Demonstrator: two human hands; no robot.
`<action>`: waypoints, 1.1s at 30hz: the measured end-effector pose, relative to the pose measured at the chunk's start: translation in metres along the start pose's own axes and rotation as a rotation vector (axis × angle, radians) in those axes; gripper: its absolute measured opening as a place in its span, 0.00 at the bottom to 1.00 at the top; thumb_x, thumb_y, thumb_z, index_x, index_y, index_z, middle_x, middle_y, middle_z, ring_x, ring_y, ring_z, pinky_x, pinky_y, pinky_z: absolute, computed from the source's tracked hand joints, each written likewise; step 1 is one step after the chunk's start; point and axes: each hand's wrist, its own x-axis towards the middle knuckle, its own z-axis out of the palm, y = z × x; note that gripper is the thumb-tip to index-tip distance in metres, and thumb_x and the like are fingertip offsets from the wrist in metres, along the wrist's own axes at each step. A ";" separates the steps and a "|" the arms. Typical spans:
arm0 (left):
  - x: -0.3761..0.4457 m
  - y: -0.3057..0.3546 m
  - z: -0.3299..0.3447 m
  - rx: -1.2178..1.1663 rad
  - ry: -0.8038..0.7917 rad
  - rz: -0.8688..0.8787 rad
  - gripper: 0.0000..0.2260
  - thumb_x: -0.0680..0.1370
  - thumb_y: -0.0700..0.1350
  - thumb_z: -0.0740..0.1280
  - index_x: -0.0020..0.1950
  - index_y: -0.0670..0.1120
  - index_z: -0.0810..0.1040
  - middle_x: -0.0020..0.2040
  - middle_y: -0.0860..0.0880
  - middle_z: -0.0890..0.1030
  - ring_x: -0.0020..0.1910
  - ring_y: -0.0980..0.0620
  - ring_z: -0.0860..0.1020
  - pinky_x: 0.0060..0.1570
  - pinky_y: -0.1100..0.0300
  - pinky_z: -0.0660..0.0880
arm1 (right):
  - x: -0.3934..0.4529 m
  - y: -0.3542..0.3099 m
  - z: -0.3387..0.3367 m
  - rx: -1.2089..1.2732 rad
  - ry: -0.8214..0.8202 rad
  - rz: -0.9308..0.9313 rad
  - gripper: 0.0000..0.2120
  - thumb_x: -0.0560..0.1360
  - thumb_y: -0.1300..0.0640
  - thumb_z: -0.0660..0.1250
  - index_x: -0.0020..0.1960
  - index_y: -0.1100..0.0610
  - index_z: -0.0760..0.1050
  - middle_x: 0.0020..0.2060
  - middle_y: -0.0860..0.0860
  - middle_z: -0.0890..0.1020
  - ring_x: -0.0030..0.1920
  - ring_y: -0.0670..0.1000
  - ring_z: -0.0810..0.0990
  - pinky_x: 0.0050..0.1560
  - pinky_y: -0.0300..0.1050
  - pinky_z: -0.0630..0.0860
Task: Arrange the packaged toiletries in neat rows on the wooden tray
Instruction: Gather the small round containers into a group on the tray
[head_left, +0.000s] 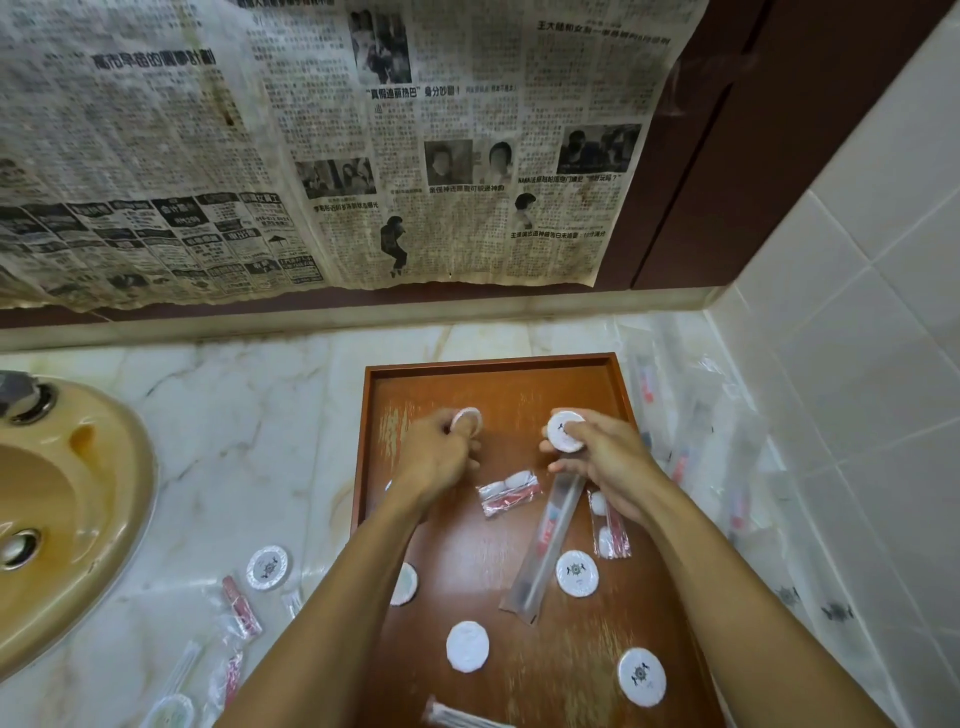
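Marble counter (218, 415) w/ a tan sink (78, 493) at left, tiled wall at right, old newspaper (311, 145) hung over the dark panel behind.

Head view: wood tray (493, 364) sits on the counter b/w sink and tiled wall. Both hands are over its far half. Left hand (441, 457) has fingers curled, pinching a round soap (466, 418) at the fingertips; right hand (602, 462) grips a second soap (566, 439) the same way, thumb under, fingers on top. Whether either soap touches the wood yet, can't tell – slight blur.

Scattered on the tray, no order yet: a cotton pack (509, 491) near centre, a long toothbrush sleeve (545, 545) lying diagonal, another small pack (609, 525) partly under the right wrist, and more soaps, e.g. (576, 571), (467, 647), (641, 677). More packets lie off the tray: a pile of sleeves (691, 457) along the right side, a soap (267, 566) and packs at left by the sink.

Step, as I read it: starting the back row, 2 soaps going down side by side near the far rim. Task looks early, most items loose.

Next move calls for setting both discs level w/ each other, even gap, then releasing and fetching the nearer soaps to extend the row; the diagonal sleeve prob needs straightening to clear space.
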 end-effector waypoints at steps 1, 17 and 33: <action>-0.002 -0.003 -0.004 0.002 -0.010 0.016 0.09 0.81 0.47 0.62 0.50 0.47 0.81 0.40 0.47 0.84 0.30 0.54 0.79 0.42 0.54 0.78 | 0.000 0.000 0.003 0.030 -0.022 -0.012 0.11 0.80 0.67 0.57 0.56 0.62 0.76 0.48 0.63 0.82 0.46 0.56 0.84 0.35 0.43 0.81; -0.017 -0.015 -0.051 -0.653 -0.116 -0.145 0.07 0.81 0.33 0.61 0.58 0.34 0.73 0.53 0.36 0.81 0.52 0.44 0.83 0.47 0.58 0.81 | 0.029 0.006 0.067 -0.108 0.062 0.055 0.05 0.79 0.62 0.63 0.54 0.60 0.76 0.41 0.58 0.81 0.32 0.52 0.82 0.30 0.40 0.80; 0.042 -0.011 -0.043 0.102 0.460 -0.197 0.09 0.77 0.44 0.65 0.55 0.43 0.75 0.48 0.43 0.82 0.47 0.45 0.80 0.44 0.55 0.76 | 0.068 0.012 0.110 -0.249 0.108 0.036 0.05 0.78 0.65 0.64 0.51 0.59 0.76 0.37 0.55 0.80 0.31 0.49 0.76 0.35 0.45 0.79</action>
